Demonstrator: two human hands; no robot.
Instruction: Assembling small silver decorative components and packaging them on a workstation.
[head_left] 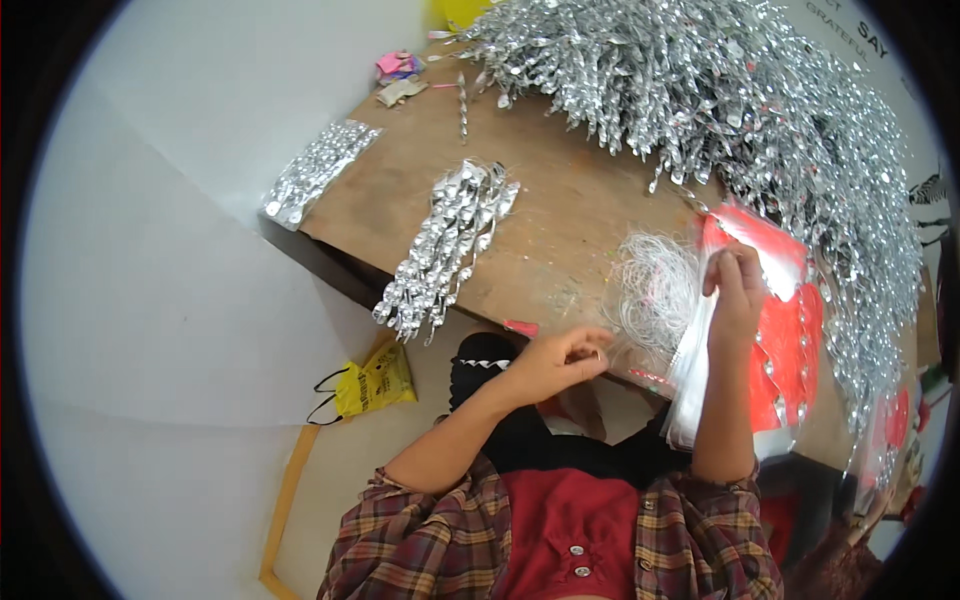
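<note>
My left hand (562, 366) is just off the table's front edge, its thumb and fingers drawn together. Whatever they may hold is too small to make out. A tangled heap of thin white string (655, 285) lies close to its fingertips. My right hand (736, 285) is above a stack of red and clear plastic bags (782, 345), its fingers curled in. I cannot make out anything in them. Twisted silver foil strands show on the bags. Left of the string, a bundle of twisted silver strips (447, 250) lies partly over the table's edge.
A big mound of silver foil spirals (690, 85) covers the back and right of the brown table (560, 195). Flat silver strips (320, 172) lie at the left corner, near small crumpled wrappers (401, 68). A yellow bag (375, 385) is on the floor by the white wall.
</note>
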